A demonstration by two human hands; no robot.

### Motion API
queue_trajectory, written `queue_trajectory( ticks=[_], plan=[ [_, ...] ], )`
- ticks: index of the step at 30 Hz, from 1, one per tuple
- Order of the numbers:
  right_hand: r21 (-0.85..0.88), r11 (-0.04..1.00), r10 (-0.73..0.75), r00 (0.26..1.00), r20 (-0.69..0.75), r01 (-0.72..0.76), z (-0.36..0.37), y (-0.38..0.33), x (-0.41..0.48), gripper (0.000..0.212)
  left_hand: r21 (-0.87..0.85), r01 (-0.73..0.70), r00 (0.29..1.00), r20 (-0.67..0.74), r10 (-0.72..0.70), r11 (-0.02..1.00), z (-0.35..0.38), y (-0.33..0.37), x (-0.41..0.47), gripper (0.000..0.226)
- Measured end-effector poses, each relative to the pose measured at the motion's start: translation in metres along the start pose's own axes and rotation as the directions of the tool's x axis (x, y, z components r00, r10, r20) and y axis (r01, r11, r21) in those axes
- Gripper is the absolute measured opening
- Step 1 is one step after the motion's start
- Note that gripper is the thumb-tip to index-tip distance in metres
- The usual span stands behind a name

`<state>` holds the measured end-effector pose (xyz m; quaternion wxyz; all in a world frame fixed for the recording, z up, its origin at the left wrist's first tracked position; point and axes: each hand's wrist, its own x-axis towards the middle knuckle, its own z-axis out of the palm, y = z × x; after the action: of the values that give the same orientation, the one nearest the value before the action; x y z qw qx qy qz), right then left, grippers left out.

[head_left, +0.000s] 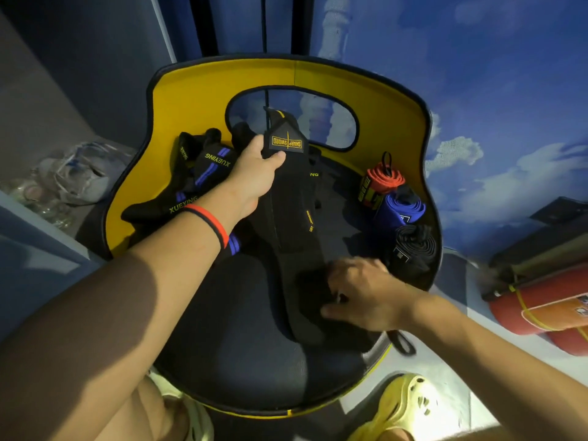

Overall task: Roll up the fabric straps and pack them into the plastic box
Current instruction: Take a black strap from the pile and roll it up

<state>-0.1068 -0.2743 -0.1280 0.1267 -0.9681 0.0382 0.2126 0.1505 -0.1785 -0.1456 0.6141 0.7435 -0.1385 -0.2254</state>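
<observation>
A long black fabric strap (296,218) with yellow lettering lies stretched along the dark seat of a yellow-backed chair (197,100). My left hand (259,168) pinches its far end by the yellow logo patch. At the near end my right hand (359,291) has its fingers curled on the strap's partly rolled end. Black straps with blue stripes (203,173) lie in a heap at the seat's left. Three rolled straps stand at the right edge: a red one (383,179), a blue one (402,210) and a black one (413,246). No plastic box is in view.
Clear plastic bags (73,176) lie on the floor to the left. A red cylinder (541,307) with a yellow cord lies at the right. My feet in yellow clogs (401,409) stand beneath the seat's front edge. A blue sky-patterned wall rises behind.
</observation>
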Motion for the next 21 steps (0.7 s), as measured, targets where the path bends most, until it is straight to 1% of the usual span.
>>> queue_trajectory(
  ticks=[1, 2, 3, 4, 5, 6, 7, 8, 9, 10, 11, 12, 13, 14, 15, 16, 17, 18, 19, 20, 21],
  plan=[
    [-0.076, 0.997, -0.015, 0.99, -0.142, 0.005, 0.005, 0.004, 0.002, 0.033, -0.01, -0.004, 1.0, -0.004, 0.004, 1.0, 0.0, 0.003, -0.001, 0.057],
    [-0.059, 0.998, -0.003, 0.97, -0.243, -0.011, 0.007, 0.005, 0.003, 0.031, -0.01, -0.007, 1.0, -0.001, 0.007, 1.0, 0.0, 0.003, 0.001, 0.053],
    [0.028, 0.999, 0.044, 0.954, -0.295, -0.037, 0.007, 0.005, 0.003, 0.03, -0.014, -0.01, 1.0, -0.004, 0.01, 1.0, 0.0, 0.002, 0.002, 0.058],
    [0.124, 0.989, 0.115, 0.945, -0.306, -0.081, 0.008, 0.002, 0.002, 0.033, -0.006, -0.003, 1.0, -0.007, 0.003, 1.0, 0.001, -0.002, 0.005, 0.07],
    [0.199, 0.97, 0.186, 0.947, -0.261, -0.136, 0.008, -0.002, 0.0, 0.043, -0.011, 0.004, 1.0, -0.008, -0.004, 1.0, 0.0, -0.009, 0.011, 0.079],
    [0.199, 0.961, 0.227, 0.96, -0.165, -0.193, 0.008, -0.007, -0.002, 0.056, -0.01, 0.005, 1.0, -0.004, -0.005, 1.0, 0.0, -0.013, 0.015, 0.079],
    [0.148, 0.962, 0.241, 0.969, -0.058, -0.231, 0.007, -0.011, -0.006, 0.064, -0.002, 0.004, 1.0, -0.001, -0.004, 1.0, 0.0, -0.012, 0.013, 0.073],
    [0.05, 0.968, 0.244, 0.969, 0.022, -0.245, 0.007, -0.016, -0.008, 0.064, 0.012, 0.003, 1.0, 0.003, -0.003, 1.0, 0.002, -0.006, 0.006, 0.065],
    [-0.043, 0.973, 0.228, 0.972, 0.06, -0.226, 0.008, -0.02, -0.011, 0.059, 0.019, -0.005, 1.0, 0.007, 0.005, 1.0, 0.003, 0.001, -0.001, 0.06],
    [-0.109, 0.973, 0.211, 0.974, 0.079, -0.202, 0.008, -0.025, -0.013, 0.054, 0.034, -0.013, 1.0, 0.02, 0.012, 0.999, 0.004, 0.003, -0.003, 0.058],
    [-0.127, 0.974, 0.202, 0.975, 0.098, -0.189, 0.005, -0.028, -0.015, 0.05, 0.039, -0.012, 0.999, 0.03, 0.011, 0.999, 0.005, 0.003, -0.005, 0.058],
    [-0.084, 0.979, 0.192, 0.975, 0.11, -0.184, 0.002, -0.028, -0.016, 0.047, 0.041, -0.016, 0.999, 0.036, 0.014, 0.999, 0.005, 0.002, -0.004, 0.057],
    [0.057, 0.982, 0.168, 0.974, 0.15, -0.178, 0.0, -0.026, -0.017, 0.046, 0.035, -0.018, 0.999, 0.034, 0.016, 0.999, 0.006, 0.0, -0.003, 0.056],
    [0.234, 0.952, 0.143, 0.963, 0.228, -0.197, -0.004, -0.024, -0.016, 0.044, 0.033, -0.02, 0.999, 0.037, 0.018, 0.999, 0.007, -0.002, -0.003, 0.055],
    [0.431, 0.866, 0.106, 0.936, 0.336, -0.253, -0.003, -0.021, -0.014, 0.042, 0.032, -0.01, 0.999, 0.042, 0.008, 0.999, 0.007, -0.003, -0.004, 0.057],
    [0.609, 0.718, 0.061, 0.902, 0.428, -0.338, -0.001, -0.019, -0.012, 0.038, 0.032, -0.007, 0.999, 0.052, 0.005, 0.999, 0.009, -0.003, -0.004, 0.057],
    [0.707, 0.554, 0.032, 0.86, 0.509, -0.439, 0.003, -0.017, -0.01, 0.036, 0.027, -0.009, 0.998, 0.068, 0.007, 1.0, 0.012, -0.003, -0.006, 0.052],
    [0.715, 0.447, 0.024, 0.806, 0.591, -0.537, 0.007, -0.016, -0.008, 0.042, 0.023, -0.015, 0.996, 0.089, 0.013, 1.0, 0.014, -0.003, -0.008, 0.042],
    [0.672, 0.43, 0.055, 0.76, 0.647, -0.603, 0.013, -0.016, -0.005, 0.051, 0.025, -0.014, 0.994, 0.108, 0.011, 1.0, 0.016, -0.004, -0.009, 0.034],
    [0.589, 0.532, 0.118, 0.742, 0.66, -0.609, 0.017, -0.018, -0.004, 0.058, 0.027, -0.018, 0.992, 0.124, 0.015, 0.999, 0.017, -0.004, -0.011, 0.03],
    [0.434, 0.717, 0.211, 0.763, 0.611, -0.546, 0.017, -0.021, -0.004, 0.065, 0.031, -0.015, 0.991, 0.132, 0.01, 0.999, 0.019, -0.004, -0.011, 0.031]
  ],
)
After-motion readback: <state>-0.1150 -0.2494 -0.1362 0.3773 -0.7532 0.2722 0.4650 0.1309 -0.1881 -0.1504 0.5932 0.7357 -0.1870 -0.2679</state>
